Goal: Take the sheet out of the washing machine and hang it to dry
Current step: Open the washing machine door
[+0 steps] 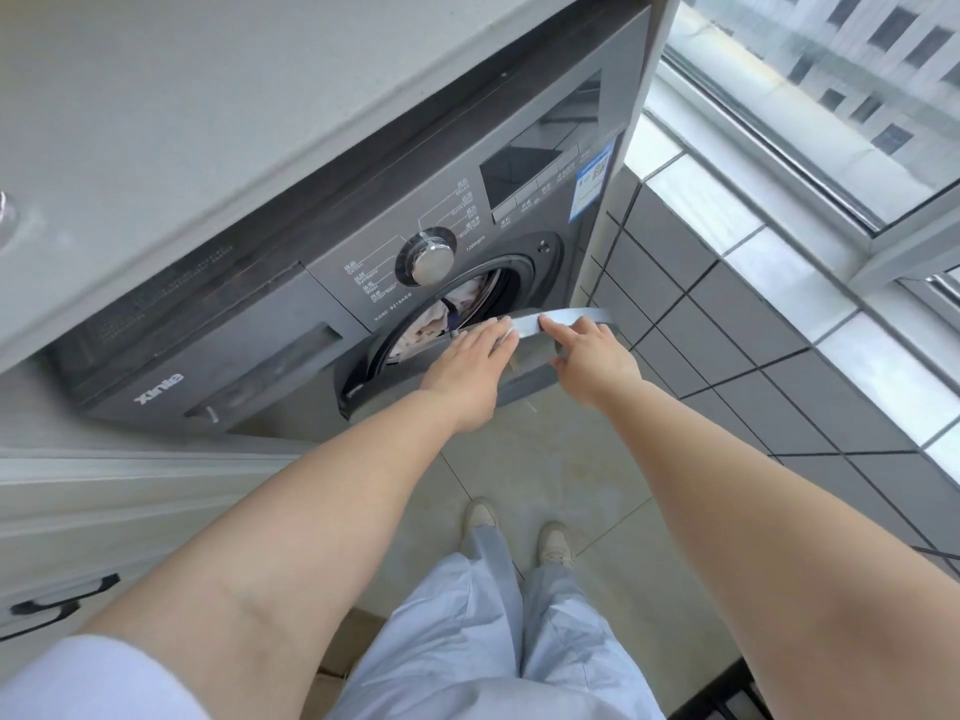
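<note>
Two shoes stand on the floor below pale trousers. Both bare arms reach forward to the door, which stands ajar. Left hand lies on its rim, fingers straight and close together. Right hand curls round the door's edge, forefinger stretched along the rim. Behind, the sheet sits bunched inside the washer, under a counter.

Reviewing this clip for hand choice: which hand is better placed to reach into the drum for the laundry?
Probably left. The left hand lies directly before the drum opening with the pale crumpled laundry, while the right hand touches the grey round door rim.
</note>
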